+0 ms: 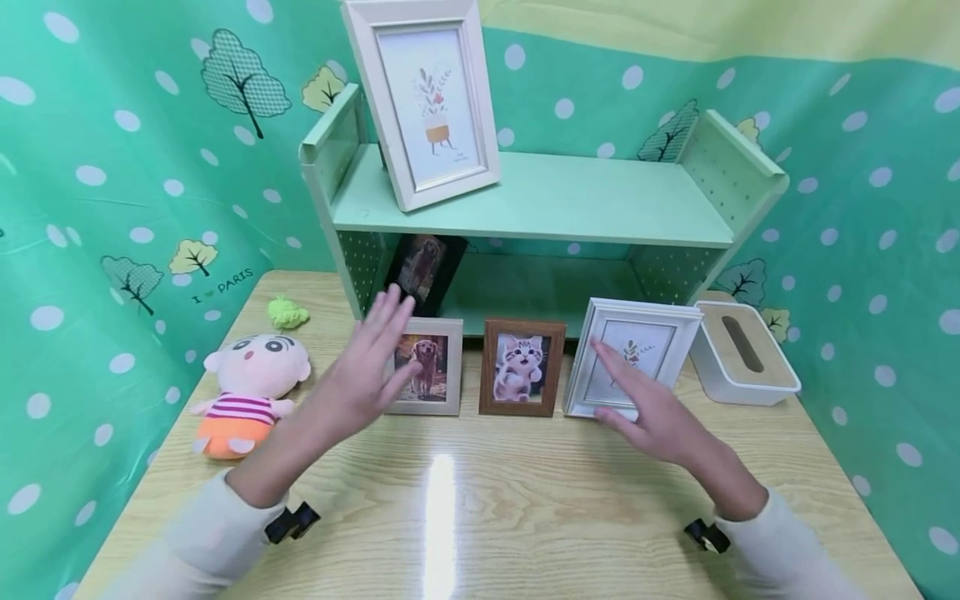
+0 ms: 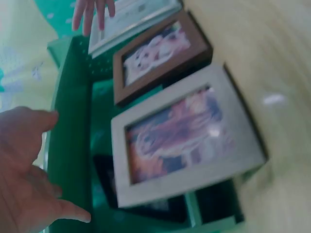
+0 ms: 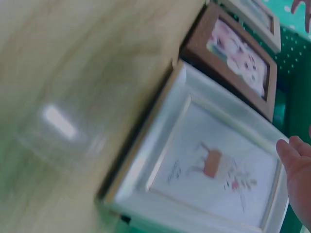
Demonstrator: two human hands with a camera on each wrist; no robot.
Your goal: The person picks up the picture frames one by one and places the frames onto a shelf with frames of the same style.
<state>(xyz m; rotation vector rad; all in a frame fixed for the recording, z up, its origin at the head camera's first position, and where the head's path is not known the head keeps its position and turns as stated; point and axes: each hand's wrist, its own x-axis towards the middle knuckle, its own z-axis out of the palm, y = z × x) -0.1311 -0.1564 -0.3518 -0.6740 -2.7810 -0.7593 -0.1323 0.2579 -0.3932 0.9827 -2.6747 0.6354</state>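
Observation:
My left hand (image 1: 362, 375), fingers extended and thumb apart, hovers in front of a light-framed dog photo (image 1: 437, 379) and overlaps its left side in the head view. Over the white photo frame (image 1: 652, 333), which bears a potted-plant print, my right hand (image 1: 652, 412) is stretched out with nothing in its grasp. Between them stands a brown wooden picture frame (image 1: 487, 367) with a kitten photo. In the left wrist view, the dog photo frame (image 2: 238, 141) shows fully, with the left hand (image 2: 24, 170) beside it. The right wrist view has right-hand fingers (image 3: 294, 160) at the white frame's edge.
A green two-tier shelf (image 1: 600, 196) stands behind, a large plant-print frame (image 1: 487, 150) on its upper tier. Inside the lower tier leans a black photo frame (image 1: 448, 275). A plush doll (image 1: 251, 367) and small green toy (image 1: 287, 313) lie left; a tissue box (image 1: 750, 387) sits right.

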